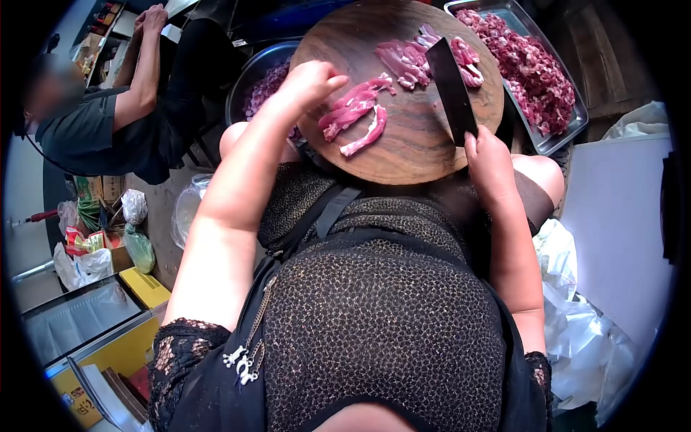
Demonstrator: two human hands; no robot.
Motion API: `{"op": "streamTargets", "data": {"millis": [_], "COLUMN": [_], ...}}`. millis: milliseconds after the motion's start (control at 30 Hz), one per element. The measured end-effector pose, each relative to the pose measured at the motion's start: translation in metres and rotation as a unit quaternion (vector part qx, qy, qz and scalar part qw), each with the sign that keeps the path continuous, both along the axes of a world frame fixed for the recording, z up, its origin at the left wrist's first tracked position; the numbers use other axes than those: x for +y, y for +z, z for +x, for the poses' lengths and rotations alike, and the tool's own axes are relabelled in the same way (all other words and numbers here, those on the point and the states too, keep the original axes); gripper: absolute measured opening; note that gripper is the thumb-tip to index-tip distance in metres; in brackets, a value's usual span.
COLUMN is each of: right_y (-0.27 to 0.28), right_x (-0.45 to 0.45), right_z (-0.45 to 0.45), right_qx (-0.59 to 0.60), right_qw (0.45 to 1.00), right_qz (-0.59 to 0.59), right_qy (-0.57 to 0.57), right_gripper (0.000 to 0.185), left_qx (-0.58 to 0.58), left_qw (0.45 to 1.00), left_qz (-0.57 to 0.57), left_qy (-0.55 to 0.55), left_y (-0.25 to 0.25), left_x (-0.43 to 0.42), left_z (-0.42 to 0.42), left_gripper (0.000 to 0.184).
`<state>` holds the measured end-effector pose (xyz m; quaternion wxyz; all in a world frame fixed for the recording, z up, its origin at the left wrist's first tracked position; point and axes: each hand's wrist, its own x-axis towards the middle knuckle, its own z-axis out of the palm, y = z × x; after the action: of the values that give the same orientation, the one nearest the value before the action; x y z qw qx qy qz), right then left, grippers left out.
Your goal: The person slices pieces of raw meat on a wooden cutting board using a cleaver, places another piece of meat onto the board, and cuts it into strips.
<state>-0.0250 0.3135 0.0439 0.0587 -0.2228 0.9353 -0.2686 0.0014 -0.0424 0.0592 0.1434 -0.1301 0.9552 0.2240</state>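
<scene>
My right hand (489,162) is wrapped round the handle of a dark, broad-bladed cleaver (452,86), whose blade lies over the right part of a round wooden chopping board (417,155). Over the board's left edge is my left hand (311,85), fingers curled in and nothing showing between them. Just beside it lie raw meat strips (353,108), with a separate curved strip (368,133) nearer me. Farther back on the board sit sliced meat pieces (404,61). Another meat piece (469,63) lies right of the blade, partly hidden by it.
A metal tray (554,144) at the right holds a heap of cut meat (522,72). Left of the board, a metal bowl (234,101) holds more meat, partly behind my arm. Another person (101,129) sits at the left. Plastic bags (576,317) lie at the lower right.
</scene>
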Motion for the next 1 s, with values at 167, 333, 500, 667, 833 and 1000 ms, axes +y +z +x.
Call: {"op": "streamTargets", "data": {"millis": [167,333,500,667,833,1000], "right_y": [0.004,0.003,0.002,0.004,0.007,0.012], "right_x": [-0.003,-0.003,-0.003,-0.007,-0.012,-0.014], "right_z": [0.001,0.002,0.001,-0.001,0.002,0.009], "right_qx": [-0.003,0.0,0.0,0.013,0.025,0.008], "right_qw": [1.0,1.0,1.0,0.999,0.998,0.998], "right_qz": [0.016,0.012,0.013,0.031,0.055,0.068], "right_qy": [0.001,-0.007,-0.01,0.002,0.017,0.011], "right_gripper": [0.026,0.027,0.026,0.026,0.025,0.023], "left_qx": [0.1,0.039,-0.019,0.006,0.095,0.027], "left_qw": [0.993,0.99,0.985,0.984,0.989,0.982], "left_qz": [0.066,0.106,0.112,0.085,-0.053,0.116], "left_qy": [0.012,0.088,0.133,0.153,0.102,0.144], "left_y": [-0.049,-0.043,-0.042,-0.045,-0.038,-0.037], "left_x": [0.022,0.012,-0.014,-0.013,0.022,0.012], "left_z": [-0.019,-0.019,-0.008,0.002,-0.011,-0.024], "left_gripper": [0.031,0.028,0.025,0.049,0.063,0.029]}}
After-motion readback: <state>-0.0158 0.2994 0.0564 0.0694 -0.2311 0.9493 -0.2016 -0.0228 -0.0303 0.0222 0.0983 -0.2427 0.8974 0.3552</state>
